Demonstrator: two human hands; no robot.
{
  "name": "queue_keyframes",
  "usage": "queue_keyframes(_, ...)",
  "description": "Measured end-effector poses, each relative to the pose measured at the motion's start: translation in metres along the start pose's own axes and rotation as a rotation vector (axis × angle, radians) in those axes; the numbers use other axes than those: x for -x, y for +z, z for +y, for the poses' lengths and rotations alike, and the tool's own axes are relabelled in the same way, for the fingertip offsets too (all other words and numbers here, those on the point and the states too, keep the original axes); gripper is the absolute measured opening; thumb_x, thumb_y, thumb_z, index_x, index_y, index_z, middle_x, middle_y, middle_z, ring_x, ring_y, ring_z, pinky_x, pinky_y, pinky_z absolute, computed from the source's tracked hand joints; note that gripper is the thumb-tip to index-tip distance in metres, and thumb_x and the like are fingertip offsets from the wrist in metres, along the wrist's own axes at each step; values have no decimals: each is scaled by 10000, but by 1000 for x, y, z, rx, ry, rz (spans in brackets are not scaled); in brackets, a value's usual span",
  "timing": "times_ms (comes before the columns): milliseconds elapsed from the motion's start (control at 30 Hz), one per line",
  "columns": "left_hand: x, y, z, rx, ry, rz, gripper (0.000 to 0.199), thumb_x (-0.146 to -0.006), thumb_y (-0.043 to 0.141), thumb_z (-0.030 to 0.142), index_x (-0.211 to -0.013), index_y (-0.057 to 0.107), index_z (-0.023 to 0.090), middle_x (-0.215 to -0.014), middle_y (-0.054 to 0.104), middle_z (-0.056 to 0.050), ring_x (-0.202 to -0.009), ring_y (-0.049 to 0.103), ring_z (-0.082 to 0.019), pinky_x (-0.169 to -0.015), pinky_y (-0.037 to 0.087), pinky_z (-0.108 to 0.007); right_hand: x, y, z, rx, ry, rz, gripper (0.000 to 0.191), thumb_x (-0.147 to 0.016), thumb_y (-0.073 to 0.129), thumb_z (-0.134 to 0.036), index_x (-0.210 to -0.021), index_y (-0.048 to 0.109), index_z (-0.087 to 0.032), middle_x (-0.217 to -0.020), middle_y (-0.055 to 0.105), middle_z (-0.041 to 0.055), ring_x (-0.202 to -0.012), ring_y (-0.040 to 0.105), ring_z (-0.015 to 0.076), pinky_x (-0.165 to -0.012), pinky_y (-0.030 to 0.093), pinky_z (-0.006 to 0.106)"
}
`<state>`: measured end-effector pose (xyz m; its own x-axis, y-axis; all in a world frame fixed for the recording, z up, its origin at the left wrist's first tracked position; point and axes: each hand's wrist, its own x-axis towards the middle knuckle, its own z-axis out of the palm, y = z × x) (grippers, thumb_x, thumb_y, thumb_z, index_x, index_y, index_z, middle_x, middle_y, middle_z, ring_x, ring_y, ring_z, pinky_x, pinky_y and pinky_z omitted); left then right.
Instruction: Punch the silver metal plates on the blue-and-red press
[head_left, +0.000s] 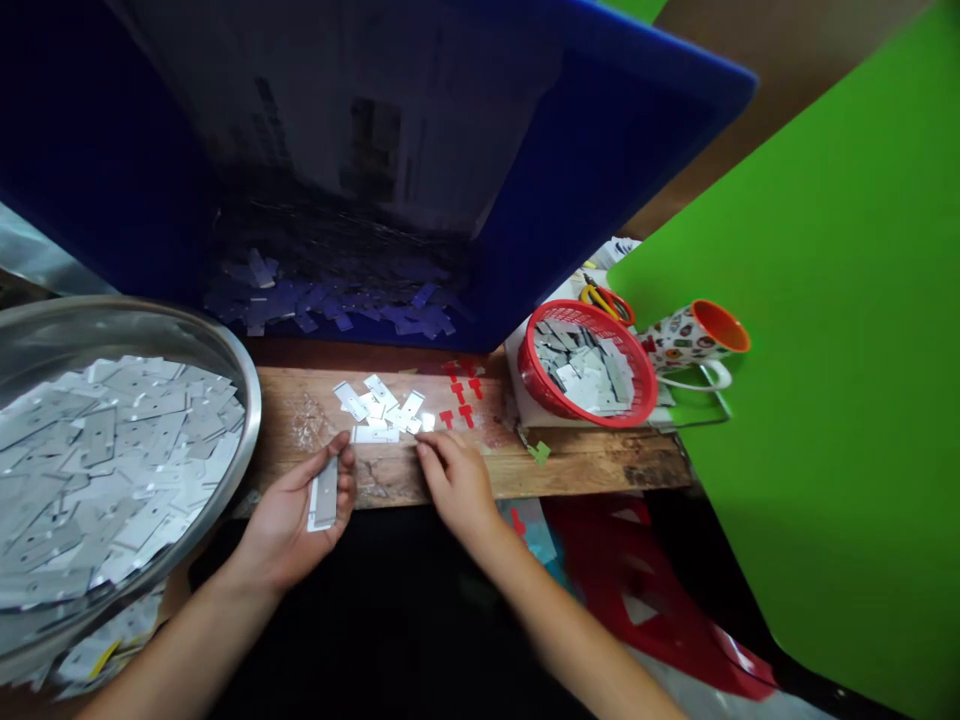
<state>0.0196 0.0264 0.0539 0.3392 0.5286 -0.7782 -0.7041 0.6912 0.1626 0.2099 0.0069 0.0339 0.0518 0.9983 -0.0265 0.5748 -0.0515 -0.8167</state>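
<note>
My left hand (289, 515), palm up with its fingers curled, holds a flat grey and white rectangular plate (324, 498) above the front edge of the wooden bench. My right hand (459, 480) is over the bench with thumb and forefinger brought close together. Its fingertips are at the near edge of a small heap of white and grey plates (382, 400). Whatever those fingertips pinch, if anything, is too small to make out. Just beyond this hand lie several red T-shaped pieces (457, 392).
At the left a large metal basin (251, 400) is heaped with similar plates. A blue bin (570, 200) stands behind the bench (585, 462) with plates inside. On the right are a red basket (649, 385) of plates, scissors (600, 297), a patterned mug (679, 335) and a green panel (840, 350).
</note>
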Motion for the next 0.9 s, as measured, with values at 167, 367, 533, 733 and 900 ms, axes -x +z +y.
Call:
queue_keyframes(167, 0, -11, -10, -63, -21, -83, 194, -875, 484, 156, -1008, 623, 127, -632, 492, 30, -433, 425, -23, -395, 368, -120, -24, 3, 13, 468, -8, -9, 262, -880, 530, -323, -1102, 627, -222, -1045, 619, 79, -965, 542, 242, -837, 414, 358)
queue_keyframes(367, -9, -13, -13, -566, 341, -40, 280, -774, 654, 230, -1028, 638, 113, -742, 592, -14, -527, 455, -38, -475, 367, -139, -25, 5, 10, 559, 3, -11, 231, -886, 528, -366, -1037, 629, -223, -1022, 625, 61, -952, 535, 233, -815, 379, 343)
queue_keyframes(533, -23, -7, -11, -705, 400, -5, 366, -708, 703, 316, -1010, 635, 122, -797, 644, -34, -495, 434, -48, -456, 336, -173, -11, -12, 9, 545, -16, 40, 220, -886, 531, -348, -1026, 631, -211, -1014, 642, 65, -959, 544, 234, -811, 357, 348)
queue_keyframes(733, -27, 10, -24, -778, 376, -56, 353, -704, 701, 382, -929, 645, 117, -645, 601, 3, -473, 385, -52, -442, 299, -180, 10, -12, 2, 341, -173, 128, 215, -854, 585, -340, -1005, 649, -201, -964, 660, 63, -930, 565, 213, -864, 363, 362)
queue_keyframes(900, -27, 6, -28, -778, 434, -45, 257, -713, 712, 375, -810, 603, 162, -482, 444, 79, -467, 376, -48, -467, 313, -153, 16, 12, -4, 50, -175, -20, 235, -909, 467, -241, -837, 684, -188, -804, 659, 41, -784, 592, 156, -754, 445, 281)
